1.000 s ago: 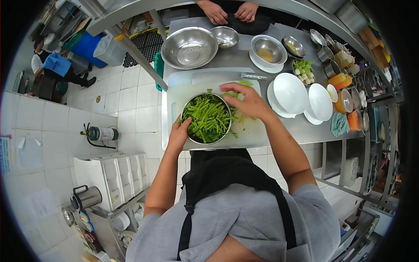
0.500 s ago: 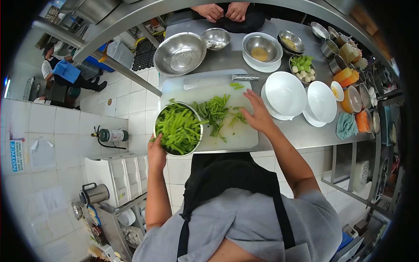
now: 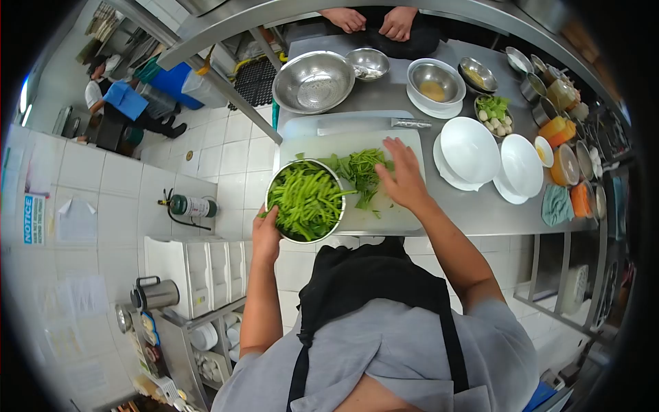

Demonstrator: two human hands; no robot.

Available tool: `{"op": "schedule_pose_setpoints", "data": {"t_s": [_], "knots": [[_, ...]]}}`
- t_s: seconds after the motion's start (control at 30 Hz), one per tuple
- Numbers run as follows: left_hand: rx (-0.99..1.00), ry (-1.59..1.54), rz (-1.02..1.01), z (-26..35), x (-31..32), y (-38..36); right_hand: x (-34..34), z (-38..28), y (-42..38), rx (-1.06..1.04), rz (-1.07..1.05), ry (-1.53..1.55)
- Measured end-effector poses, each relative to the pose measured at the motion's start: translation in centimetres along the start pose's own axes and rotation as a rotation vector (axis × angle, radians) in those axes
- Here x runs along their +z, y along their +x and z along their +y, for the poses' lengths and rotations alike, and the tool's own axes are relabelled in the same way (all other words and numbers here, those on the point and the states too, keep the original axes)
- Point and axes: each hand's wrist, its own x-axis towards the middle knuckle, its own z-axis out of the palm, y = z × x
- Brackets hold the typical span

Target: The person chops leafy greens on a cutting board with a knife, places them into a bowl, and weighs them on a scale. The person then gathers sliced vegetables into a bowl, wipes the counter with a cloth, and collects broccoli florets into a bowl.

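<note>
My left hand (image 3: 266,232) grips the rim of a round metal bowl (image 3: 339,218) at the board's near left edge. Chopped green stems and leaves (image 3: 303,199) fill it to the top. On the white cutting board (image 3: 398,218) beside it lies a loose pile of cut leafy greens (image 3: 362,172). My right hand (image 3: 405,177), fingers stretched out, is at the right side of that pile. Behind the pile, a broad-bladed knife (image 3: 357,126) lies flat across the board with its handle to the right.
Two white bowls (image 3: 470,150) stand right of the board. A large steel bowl (image 3: 312,82) and smaller bowls line the back. A bowl of mushrooms and greens (image 3: 494,117), sauce containers and a green cloth (image 3: 556,204) are farther right. Another person's hands (image 3: 397,24) rest across the table.
My right hand has swept left across the board, and the scattered bits of greens are now gathered toward the pile. The view has shifted, so everything appears farther right.
</note>
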Motion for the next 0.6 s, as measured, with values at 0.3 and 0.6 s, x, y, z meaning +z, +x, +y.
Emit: {"op": "schedule_pose_setpoints", "data": {"t_s": [0.3, 0.6], "knots": [[-0.011, 0.076, -0.604, -0.6, 4.6, 2.7, -1.7, -8.3, -10.0, 0.609, -0.06, 1.039], [0.822, 0.699, -1.119, -5.5, 9.7, -4.0, -4.3, -12.4, -24.3, 1.06, 0.42, 0.948]]}}
